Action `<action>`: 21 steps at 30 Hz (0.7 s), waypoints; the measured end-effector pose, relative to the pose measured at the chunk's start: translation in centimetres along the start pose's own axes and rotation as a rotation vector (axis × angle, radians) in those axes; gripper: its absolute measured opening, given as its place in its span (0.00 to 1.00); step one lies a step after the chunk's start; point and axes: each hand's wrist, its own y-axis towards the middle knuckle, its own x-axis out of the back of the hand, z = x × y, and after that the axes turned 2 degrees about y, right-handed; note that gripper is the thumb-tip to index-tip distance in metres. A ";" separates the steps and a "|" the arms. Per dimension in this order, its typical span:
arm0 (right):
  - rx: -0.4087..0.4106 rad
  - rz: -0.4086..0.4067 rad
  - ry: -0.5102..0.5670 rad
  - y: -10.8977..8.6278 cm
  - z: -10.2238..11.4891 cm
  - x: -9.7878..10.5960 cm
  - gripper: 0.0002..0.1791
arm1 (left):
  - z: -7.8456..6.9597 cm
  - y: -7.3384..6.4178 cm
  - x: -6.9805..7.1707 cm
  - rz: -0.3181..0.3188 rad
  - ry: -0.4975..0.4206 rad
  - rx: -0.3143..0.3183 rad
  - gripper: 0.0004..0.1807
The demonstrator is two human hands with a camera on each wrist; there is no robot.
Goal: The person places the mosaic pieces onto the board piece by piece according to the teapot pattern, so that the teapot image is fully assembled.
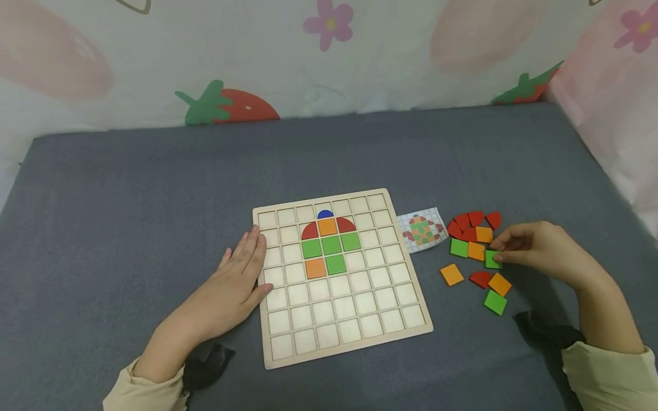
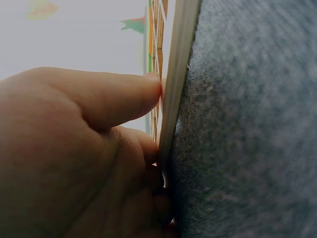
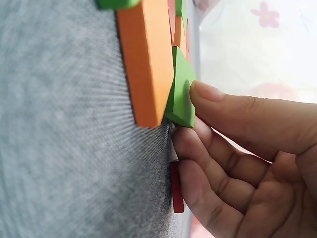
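A square wooden grid board [image 1: 349, 354] lies slightly turned on the dark cloth. Near its top are a blue half-round tile [image 1: 325, 214], two red quarter-round tiles, and several green and orange square tiles. My left hand [image 1: 233, 285] rests along the board's left edge with fingers extended, the thumb touching the rim [image 2: 174, 64]. Out to the right, my right hand [image 1: 545, 254] pinches a green square tile [image 3: 182, 91] between thumb and fingers. That tile tilts up at the edge of the loose pile, close behind an orange tile [image 3: 146, 64].
A small pattern card [image 1: 421, 229] pokes out from the board's right side. Loose red tiles [image 1: 475, 218] and orange and green squares [image 1: 495, 302] lie beside it. A grey cloth [image 1: 128, 217] covers the table, with a strawberry-print curtain [image 1: 390, 68] behind.
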 end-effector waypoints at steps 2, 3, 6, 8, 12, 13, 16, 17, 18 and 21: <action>-0.002 0.001 0.003 0.0 0.0 0.0 0.09 | 0.0 0.0 0.0 -0.001 -0.002 0.000 0.41; -0.004 0.001 0.003 0.0 0.1 0.0 0.09 | 0.0 0.0 0.0 0.000 -0.003 0.000 0.41; -0.008 0.003 0.002 0.0 0.1 0.0 0.09 | 0.0 0.0 0.0 0.000 -0.007 0.002 0.41; -0.010 0.001 -0.003 0.0 0.1 0.0 0.09 | 0.0 0.0 0.0 0.000 -0.007 0.003 0.41; -0.006 0.000 -0.006 0.0 0.1 0.1 0.09 | 0.0 0.0 0.0 0.001 -0.006 0.007 0.41; -0.005 -0.002 -0.007 0.0 0.1 0.1 0.09 | 0.0 0.0 0.0 0.001 -0.004 0.008 0.41; -0.002 -0.007 -0.003 0.0 0.1 0.1 0.09 | 0.0 0.1 0.0 -0.001 -0.002 0.008 0.41; 0.000 -0.011 -0.004 0.0 0.1 0.1 0.09 | 0.0 0.1 0.0 -0.003 -0.001 0.008 0.41; 0.003 -0.017 -0.004 -0.1 0.1 0.0 0.09 | 0.0 0.1 0.0 -0.004 0.000 0.007 0.41; 0.008 -0.028 0.000 -0.1 0.2 0.1 0.09 | -0.1 0.1 0.0 -0.003 -0.002 0.005 0.41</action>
